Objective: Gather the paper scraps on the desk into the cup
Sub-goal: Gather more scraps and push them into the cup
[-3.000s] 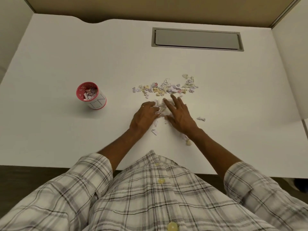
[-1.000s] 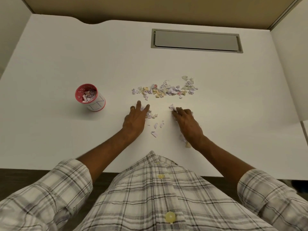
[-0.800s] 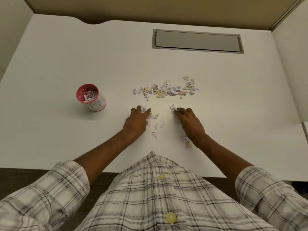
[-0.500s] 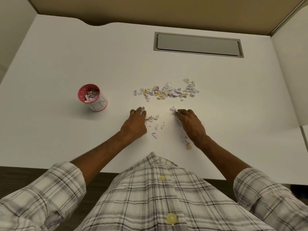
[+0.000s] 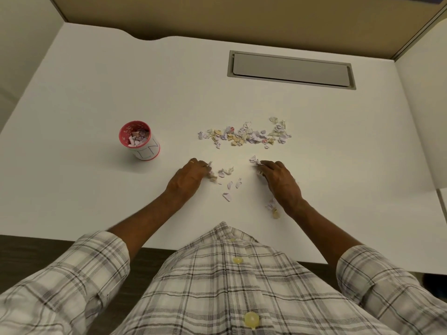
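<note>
Your left hand (image 5: 186, 181) curls its fingers (image 5: 202, 166) round a small clump of paper scraps (image 5: 211, 174). Your right hand (image 5: 281, 183) pinches a second clump (image 5: 255, 161) at its curled fingertips. Between the hands, loose scraps (image 5: 228, 183) lie on the desk (image 5: 96, 97), and stray scraps (image 5: 273, 209) rest just beside the right wrist. Beyond the hands runs a row of scraps (image 5: 244, 137). The cup (image 5: 139, 141) stands upright, part-filled with scraps, well to the left.
</note>
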The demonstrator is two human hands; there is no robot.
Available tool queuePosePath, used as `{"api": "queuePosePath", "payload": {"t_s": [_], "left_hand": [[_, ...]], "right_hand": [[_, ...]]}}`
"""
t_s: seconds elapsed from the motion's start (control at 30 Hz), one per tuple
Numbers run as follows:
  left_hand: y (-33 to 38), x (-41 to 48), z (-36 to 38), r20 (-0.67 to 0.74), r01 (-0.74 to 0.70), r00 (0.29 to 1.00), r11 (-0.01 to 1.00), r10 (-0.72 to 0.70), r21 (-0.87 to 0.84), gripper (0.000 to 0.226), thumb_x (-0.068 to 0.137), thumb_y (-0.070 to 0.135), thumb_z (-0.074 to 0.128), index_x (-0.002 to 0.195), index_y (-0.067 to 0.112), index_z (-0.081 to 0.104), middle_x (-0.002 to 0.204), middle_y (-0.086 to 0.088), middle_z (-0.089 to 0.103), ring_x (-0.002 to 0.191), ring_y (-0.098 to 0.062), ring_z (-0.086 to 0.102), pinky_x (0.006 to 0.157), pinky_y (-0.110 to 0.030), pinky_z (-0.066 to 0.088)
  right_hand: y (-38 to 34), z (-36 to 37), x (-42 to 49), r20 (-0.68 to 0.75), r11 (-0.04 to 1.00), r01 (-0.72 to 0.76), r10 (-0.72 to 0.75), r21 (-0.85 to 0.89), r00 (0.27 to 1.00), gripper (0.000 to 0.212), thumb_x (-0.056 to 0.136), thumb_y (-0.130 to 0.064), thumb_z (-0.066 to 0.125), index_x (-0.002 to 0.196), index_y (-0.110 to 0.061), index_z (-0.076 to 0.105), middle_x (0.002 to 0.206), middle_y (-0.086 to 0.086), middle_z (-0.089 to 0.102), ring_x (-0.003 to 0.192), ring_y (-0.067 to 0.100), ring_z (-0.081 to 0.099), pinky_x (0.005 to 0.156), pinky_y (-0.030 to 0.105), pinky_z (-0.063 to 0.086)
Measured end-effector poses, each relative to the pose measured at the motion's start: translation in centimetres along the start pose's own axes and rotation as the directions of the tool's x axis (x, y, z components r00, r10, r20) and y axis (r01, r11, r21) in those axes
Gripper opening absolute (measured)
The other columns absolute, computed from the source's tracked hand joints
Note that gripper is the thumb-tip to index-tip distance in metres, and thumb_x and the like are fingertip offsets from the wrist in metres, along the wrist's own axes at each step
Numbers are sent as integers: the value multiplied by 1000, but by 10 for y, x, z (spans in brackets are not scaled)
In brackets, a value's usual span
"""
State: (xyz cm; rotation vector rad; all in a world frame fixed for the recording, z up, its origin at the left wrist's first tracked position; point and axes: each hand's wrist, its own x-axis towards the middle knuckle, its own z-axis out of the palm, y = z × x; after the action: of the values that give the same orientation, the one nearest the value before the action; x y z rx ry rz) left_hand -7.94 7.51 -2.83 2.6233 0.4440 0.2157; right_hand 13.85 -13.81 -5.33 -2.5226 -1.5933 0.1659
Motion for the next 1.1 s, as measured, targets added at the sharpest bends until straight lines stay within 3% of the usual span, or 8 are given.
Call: {"api": "queuePosePath", "payload": {"t_s": [0.27,0.43,0.57,0.63,0.73,0.83,0.93,1.1], "left_hand": [[5,12,-16,-228,173,950,969,-212,-177,19,91,7,65,108,2,74,106,-12,75,97,-27,69,92,-19,41],[6,15,-58,-348,206,893,946,-286,-249,21,93,11,64,111,6,73,111,-7,74,104,-20,68,98,-29,51],[-16,7,-108,-447,259,817,925,-364,-279,21,93,13,63,111,8,74,112,-3,73,102,-4,64,97,-9,44],[-32,2,-131,-467,306,794,920,-389,-245,23,93,14,62,112,9,74,114,-2,73,104,-6,64,98,-11,44],[-57,-5,-152,-433,396,788,899,-438,-188,24,94,15,61,114,10,73,117,-6,72,108,-17,67,100,-23,49],[-78,-8,-157,-281,463,844,885,-457,-49,24,95,17,62,115,9,73,114,-12,72,107,-28,66,94,-33,50],[-88,-5,-153,-113,473,880,876,-462,98,24,94,15,63,115,10,73,109,-17,71,102,-36,65,86,-33,48],[-88,4,-149,-68,451,891,864,-448,224,26,92,22,64,117,20,73,116,-16,69,103,-40,64,87,-40,51]], "right_hand": [[-4,-3,3,-53,999,-18,20,40,998,31,97,-1,60,126,-4,67,132,15,66,102,34,65,87,40,56],[-3,-4,2,-56,999,-5,7,38,998,32,98,-3,60,129,-5,66,135,13,64,106,33,64,90,38,54],[-3,-3,3,-71,999,2,2,47,997,28,98,-5,60,125,-5,68,132,13,66,103,33,64,87,38,55],[-2,-2,3,-82,999,5,-1,45,997,28,97,-6,61,124,-5,69,131,13,67,101,33,65,86,38,55],[-1,0,3,-91,999,9,-5,45,996,27,97,-7,62,123,-6,69,130,13,68,101,33,65,85,38,55],[-2,0,4,-91,999,5,0,48,996,27,97,-7,61,122,-6,69,129,13,68,102,33,64,86,39,56],[-4,-1,5,-92,999,2,2,41,996,26,96,-4,62,121,-3,70,126,15,69,101,35,65,86,40,56],[-3,-3,6,-88,999,-8,12,47,996,27,96,-1,62,121,-4,69,126,14,69,101,35,65,88,41,55]]}}
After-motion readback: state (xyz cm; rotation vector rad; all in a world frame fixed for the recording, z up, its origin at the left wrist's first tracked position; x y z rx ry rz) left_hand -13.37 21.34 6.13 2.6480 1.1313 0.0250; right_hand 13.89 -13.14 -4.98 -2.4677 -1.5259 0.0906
